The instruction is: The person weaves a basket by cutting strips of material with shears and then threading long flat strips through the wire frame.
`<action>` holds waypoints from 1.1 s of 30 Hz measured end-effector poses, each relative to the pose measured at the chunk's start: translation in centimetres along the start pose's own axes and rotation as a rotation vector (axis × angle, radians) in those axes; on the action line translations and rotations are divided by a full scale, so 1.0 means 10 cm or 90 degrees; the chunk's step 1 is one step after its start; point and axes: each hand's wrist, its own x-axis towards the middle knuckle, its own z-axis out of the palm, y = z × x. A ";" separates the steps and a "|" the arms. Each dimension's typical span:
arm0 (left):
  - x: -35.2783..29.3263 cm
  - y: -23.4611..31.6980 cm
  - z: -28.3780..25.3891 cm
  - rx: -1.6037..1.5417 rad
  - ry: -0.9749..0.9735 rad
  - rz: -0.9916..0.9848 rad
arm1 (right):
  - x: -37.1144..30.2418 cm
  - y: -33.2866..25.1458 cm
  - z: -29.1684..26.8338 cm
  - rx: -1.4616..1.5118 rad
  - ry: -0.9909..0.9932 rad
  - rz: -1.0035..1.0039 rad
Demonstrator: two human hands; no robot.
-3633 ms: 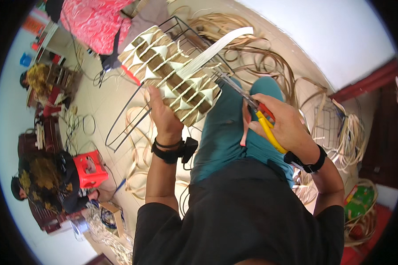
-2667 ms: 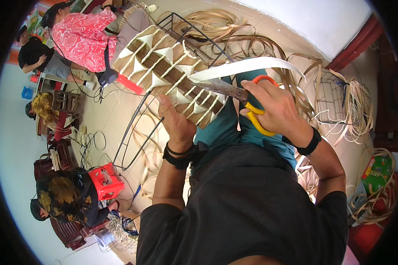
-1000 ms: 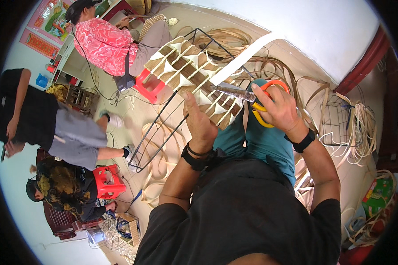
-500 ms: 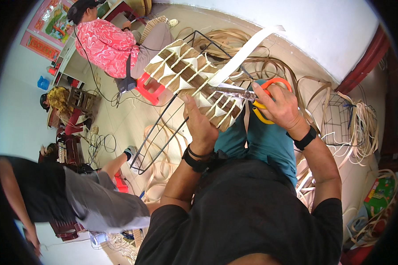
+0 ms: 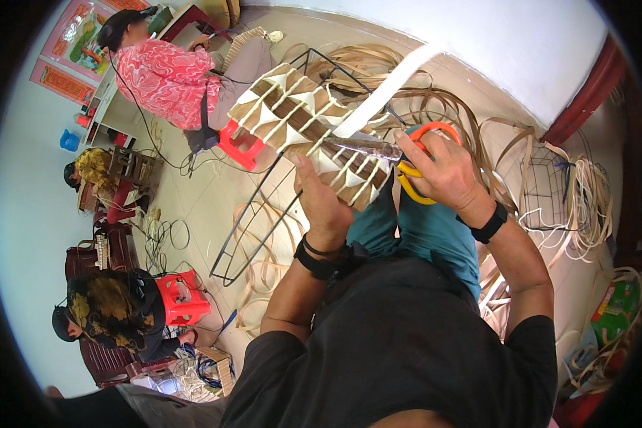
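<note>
My left hand [image 5: 324,208] grips the lower edge of a woven panel [image 5: 267,114] of brown and white strips with pale cords across it. The panel sits on a black wire frame [image 5: 253,203] that slants down to the left. My right hand [image 5: 446,171] holds scissors [image 5: 381,148] by their orange and yellow handles. The blades lie over the panel, pointing left, at the base of a wide white strip [image 5: 386,89]. That strip stands out toward the upper right. Whether the blade tips are under the strip cannot be made out.
Coiled tan strips [image 5: 471,135] cover the floor beyond the frame. A wire frame with pale strips [image 5: 588,200] stands at right. A person in a red patterned shirt [image 5: 167,82] sits at upper left; another sits by a red stool [image 5: 184,298]. A standing person's grey clothing [image 5: 167,408] shows at lower left.
My scissors and right hand have shifted slightly left along the panel. The standing person at left has moved toward the lower edge, uncovering a seated person and a red stool.
</note>
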 end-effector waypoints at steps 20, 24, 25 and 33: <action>-0.05 0.02 0.08 -0.026 0.016 0.014 | -0.06 0.03 0.03 0.007 -0.029 -0.005; -0.05 0.04 0.07 -0.011 0.030 0.016 | -0.07 0.04 0.06 0.022 -0.010 -0.012; -0.05 0.03 0.06 -0.015 0.022 0.011 | -0.08 0.04 0.07 0.021 -0.010 -0.011; 0.03 -0.05 0.00 -0.029 0.022 0.041 | -0.16 0.02 0.00 0.266 0.070 0.200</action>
